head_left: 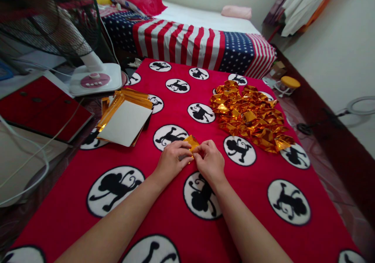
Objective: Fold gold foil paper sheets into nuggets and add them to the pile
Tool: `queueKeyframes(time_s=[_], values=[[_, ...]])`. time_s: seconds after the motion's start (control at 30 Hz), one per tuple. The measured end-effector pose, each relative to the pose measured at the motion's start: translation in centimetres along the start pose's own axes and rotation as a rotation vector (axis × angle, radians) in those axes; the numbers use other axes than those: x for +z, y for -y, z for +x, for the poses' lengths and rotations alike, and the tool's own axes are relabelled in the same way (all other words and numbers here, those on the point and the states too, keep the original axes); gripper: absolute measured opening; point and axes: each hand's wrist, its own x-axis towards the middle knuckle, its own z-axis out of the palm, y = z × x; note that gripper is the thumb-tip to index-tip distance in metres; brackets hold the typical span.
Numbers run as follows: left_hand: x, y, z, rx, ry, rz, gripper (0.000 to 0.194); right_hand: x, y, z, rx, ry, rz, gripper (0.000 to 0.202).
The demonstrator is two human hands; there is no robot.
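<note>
Pinched a small, seemingly part-folded gold-foil paper (191, 139) between fingertips of bare left hand (174, 155) and bare right hand (211, 162), midway across the red monkey-print cloth (252, 189), with a heap of shaped gold-foil pieces (249, 116) far right, apparently done, and a stack of flat white-and-gold sheets (127, 122) far left, apparently remaining.

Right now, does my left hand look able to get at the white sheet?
Probably yes: only red cloth shows between the left hand and the white sheet, whose face lies uncovered. The hand is at the foil, though, so it would likely leave that first.
</note>
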Motion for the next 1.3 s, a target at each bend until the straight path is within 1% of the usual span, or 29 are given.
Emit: queueKeyframes(time_s=[0.1,0.23,0.4,0.53,0.67,0.8,0.93,1.0,1.07,1.13,1.2,1.27,1.3], values=[[0.0,0.1,0.0,-0.005,0.011,0.01,0.012,-0.2,0.1,0.0,0.004,0.025,0.008,0.002],[-0.4,0.0,0.1,-0.002,0.066,0.013,0.01,-0.6,0.2,-0.5,-0.015,0.078,0.024,0.01],[-1.0,-0.2,0.3,0.008,0.144,0.036,0.018,-0.7,0.2,-0.8,-0.033,0.087,0.029,0.013],[-1.1,-0.3,0.4,0.007,0.17,0.038,0.019,-0.7,0.1,-0.4,-0.022,0.083,0.019,0.014],[-0.9,-0.1,0.3,-0.009,0.144,0.014,0.017,-0.8,-0.3,0.2,0.014,0.056,0.038,0.008],[-0.6,0.2,-0.1,-0.01,0.115,0.007,0.015,-0.7,-0.7,0.3,0.02,0.018,0.077,0.009],[-0.5,0.2,-0.4,0.016,0.091,0.033,0.014,-0.6,-0.6,-0.5,-0.025,-0.043,0.108,0.007],[-0.6,0.2,-0.4,0.046,0.095,0.042,0.017,-0.4,-0.4,-1.0,-0.065,-0.051,0.096,0.007],[-0.8,0.0,-0.3,0.068,0.094,0.028,0.02,-0.2,-0.2,-1.4,-0.118,-0.039,0.066,0.014],[-1.1,-0.2,0.0,0.073,0.053,-0.005,0.02,0.1,-0.1,-1.7,-0.171,-0.02,0.04,0.02],[-1.4,-0.2,0.4,0.066,-0.025,-0.028,0.02,0.2,0.0,-1.9,-0.203,-0.011,0.024,0.023],[-1.6,0.1,0.9,0.052,-0.079,-0.02,0.023,0.2,0.1,-2.1,-0.22,-0.013,0.01,0.023],[-1.7,0.3,1.1,0.038,-0.082,-0.012,0.026,0.1,0.1,-2.2,-0.227,-0.016,0.0,0.021]])
